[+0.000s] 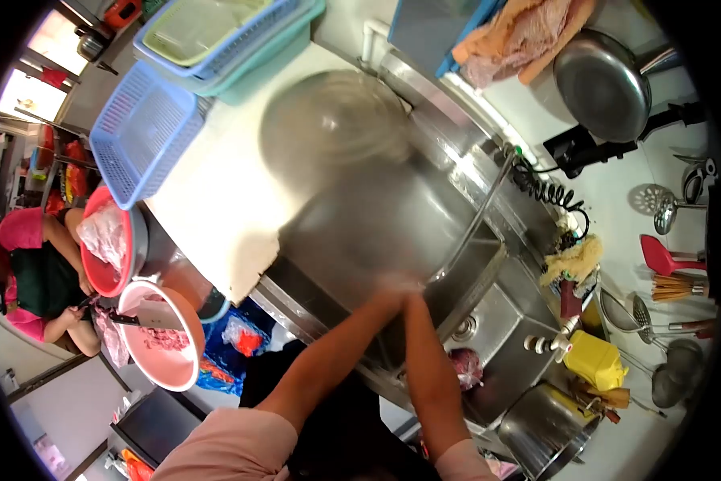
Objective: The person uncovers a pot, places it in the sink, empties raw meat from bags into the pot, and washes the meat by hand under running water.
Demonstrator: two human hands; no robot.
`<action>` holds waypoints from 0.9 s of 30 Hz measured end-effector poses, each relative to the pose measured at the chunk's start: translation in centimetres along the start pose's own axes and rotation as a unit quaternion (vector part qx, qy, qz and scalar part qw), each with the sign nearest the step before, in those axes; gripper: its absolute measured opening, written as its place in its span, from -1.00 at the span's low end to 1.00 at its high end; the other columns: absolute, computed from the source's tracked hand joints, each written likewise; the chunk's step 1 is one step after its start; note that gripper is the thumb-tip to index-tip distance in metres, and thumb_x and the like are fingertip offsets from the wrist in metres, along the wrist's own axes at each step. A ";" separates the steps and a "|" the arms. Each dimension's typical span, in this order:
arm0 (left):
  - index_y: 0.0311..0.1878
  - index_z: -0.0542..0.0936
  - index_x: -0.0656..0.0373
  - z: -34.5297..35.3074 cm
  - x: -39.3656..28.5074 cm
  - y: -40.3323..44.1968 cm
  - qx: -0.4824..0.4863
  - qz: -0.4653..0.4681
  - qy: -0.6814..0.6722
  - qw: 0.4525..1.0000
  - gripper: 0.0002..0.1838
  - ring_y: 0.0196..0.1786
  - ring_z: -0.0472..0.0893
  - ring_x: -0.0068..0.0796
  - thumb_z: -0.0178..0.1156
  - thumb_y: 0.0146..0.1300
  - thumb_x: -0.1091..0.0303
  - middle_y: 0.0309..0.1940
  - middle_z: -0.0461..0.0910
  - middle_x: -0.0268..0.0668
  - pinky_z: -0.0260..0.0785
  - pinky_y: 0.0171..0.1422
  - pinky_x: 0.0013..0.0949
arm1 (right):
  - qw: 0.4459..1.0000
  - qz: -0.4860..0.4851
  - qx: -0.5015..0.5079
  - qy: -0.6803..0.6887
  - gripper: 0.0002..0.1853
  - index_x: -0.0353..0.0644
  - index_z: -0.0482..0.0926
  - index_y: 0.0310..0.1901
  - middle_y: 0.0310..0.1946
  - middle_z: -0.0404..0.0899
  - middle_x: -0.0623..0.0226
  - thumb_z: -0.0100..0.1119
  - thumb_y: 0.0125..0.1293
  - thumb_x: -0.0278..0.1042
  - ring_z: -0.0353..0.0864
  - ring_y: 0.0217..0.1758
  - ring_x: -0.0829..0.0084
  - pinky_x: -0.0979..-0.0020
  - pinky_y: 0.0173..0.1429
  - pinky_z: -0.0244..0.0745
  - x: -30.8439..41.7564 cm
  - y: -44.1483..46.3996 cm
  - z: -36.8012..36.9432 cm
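Both arms reach forward over a steel sink. My left hand point(388, 295) and my right hand point(412, 289) are close together at the near edge of a large grey metal surface point(360, 232), smeared by motion. Their fingers cannot be made out, nor what they hold, if anything. Beyond them a round metal lid or pan point(328, 128), also blurred, lies partly over a white board point(216, 208). A thin metal faucet pipe point(480, 212) slants down to the right of my hands.
Blue basket point(148, 132) stands at the upper left. A person point(44, 264) sits at the left beside a red basin point(104, 240) and a pink basin with meat point(192, 361). To the right are a second sink basin point(521, 341), a steel pot point(541, 429) and hanging utensils point(677, 256).
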State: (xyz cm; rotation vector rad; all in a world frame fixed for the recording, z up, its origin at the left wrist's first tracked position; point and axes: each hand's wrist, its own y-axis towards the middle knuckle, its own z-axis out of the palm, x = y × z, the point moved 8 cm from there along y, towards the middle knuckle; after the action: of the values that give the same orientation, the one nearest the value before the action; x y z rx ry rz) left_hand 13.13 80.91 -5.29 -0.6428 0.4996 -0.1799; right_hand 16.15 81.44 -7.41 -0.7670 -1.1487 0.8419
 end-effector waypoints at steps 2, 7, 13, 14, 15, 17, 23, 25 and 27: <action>-0.08 0.64 0.17 5.0 -4.0 -6.2 -0.009 0.116 0.241 0.964 -0.68 0.07 0.64 -0.37 0.50 0.12 0.38 0.01 0.68 -0.26 0.51 0.17 -0.25 | 1.000 -0.006 0.000 -0.018 -0.80 -0.14 0.53 0.03 -0.04 0.64 0.25 0.19 0.40 -0.43 0.63 0.04 0.24 0.20 0.07 0.59 -0.7 -0.1 0.1; -0.16 0.67 0.15 -5.5 2.2 0.9 -0.036 -0.215 0.292 0.931 -0.74 0.02 0.66 -0.30 0.28 0.34 0.14 -0.03 0.69 -0.27 0.53 0.11 -0.19 | 0.999 -0.022 -0.013 -0.032 -0.85 -0.11 0.54 -0.06 -0.06 0.65 0.24 0.15 0.37 -0.51 0.63 0.04 0.21 0.17 0.05 0.60 -1.3 -1.9 0.8; -0.13 0.65 0.13 -2.2 -3.4 -0.1 0.083 -0.241 0.146 0.956 -0.68 0.01 0.68 -0.26 0.09 0.51 0.08 -0.14 0.73 -0.19 0.53 0.15 -0.12 | 0.981 -0.108 -0.106 0.124 -0.85 -0.08 0.55 -0.18 -0.08 0.66 0.24 0.12 0.33 -0.61 0.64 0.03 0.18 0.14 0.04 0.60 0.7 -8.2 1.8; -0.11 0.65 0.15 -1.2 -4.5 -1.5 0.090 -0.238 0.116 0.960 -0.65 0.03 0.68 -0.24 0.06 0.53 0.06 -0.12 0.73 -0.16 0.51 0.20 -0.13 | 0.971 -0.117 -0.105 0.178 -0.84 -0.08 0.55 -0.19 -0.08 0.66 0.23 0.11 0.33 -0.62 0.64 0.03 0.17 0.13 0.03 0.60 1.2 -8.5 2.2; -0.10 0.65 0.17 -0.4 -5.5 -2.8 0.097 -0.236 0.086 0.963 -0.63 0.04 0.68 -0.21 0.04 0.55 0.05 -0.10 0.73 -0.13 0.50 0.24 -0.13 | 0.961 -0.123 -0.090 0.230 -0.83 -0.07 0.55 -0.21 -0.09 0.66 0.23 0.10 0.32 -0.64 0.64 0.03 0.17 0.13 0.03 0.60 1.4 -8.6 2.5; -0.08 0.65 0.20 0.2 -5.9 -4.2 0.106 -0.194 0.014 0.975 -0.59 0.06 0.68 -0.17 0.01 0.57 0.03 -0.07 0.72 -0.10 0.48 0.29 -0.14 | 0.938 -0.118 -0.009 0.327 -0.79 -0.03 0.56 -0.16 -0.07 0.65 0.28 0.11 0.35 -0.66 0.63 0.06 0.20 0.15 0.07 0.62 0.6 -7.2 2.5; -0.04 0.65 0.21 -1.9 -4.4 -3.0 -0.010 -0.088 -0.054 0.995 -0.63 0.08 0.67 -0.15 0.07 0.55 0.08 -0.05 0.72 -0.14 0.47 0.32 -0.11 | 0.896 -0.093 0.055 0.431 -0.85 -0.09 0.60 -0.04 0.01 0.64 0.30 0.16 0.44 -0.55 0.63 0.14 0.23 0.17 0.22 0.63 0.1 -5.3 3.0; 0.00 0.65 0.21 -3.0 -3.8 -2.7 -0.057 -0.072 -0.043 0.995 -0.64 0.09 0.66 -0.14 0.09 0.54 0.09 -0.04 0.72 -0.15 0.46 0.32 -0.10 | 0.913 -0.133 0.071 0.379 -0.90 -0.12 0.61 -0.05 -0.03 0.64 0.30 0.16 0.47 -0.48 0.62 0.14 0.23 0.18 0.22 0.62 1.0 -6.2 4.1; 0.06 0.63 0.20 -5.1 -2.6 -1.5 -0.105 -0.071 0.012 0.992 -0.65 0.11 0.66 -0.13 0.12 0.54 0.09 0.00 0.71 -0.17 0.46 0.34 -0.09 | 0.930 -0.170 0.063 0.320 -0.90 -0.14 0.62 -0.06 -0.09 0.63 0.31 0.16 0.49 -0.39 0.62 0.10 0.26 0.20 0.20 0.61 1.9 -6.1 4.9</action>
State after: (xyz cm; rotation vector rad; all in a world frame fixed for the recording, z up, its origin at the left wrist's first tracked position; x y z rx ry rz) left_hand 8.30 77.82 -6.90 -0.8843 0.5012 -0.2712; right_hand 12.84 80.58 -0.12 -0.6401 -0.6055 0.3220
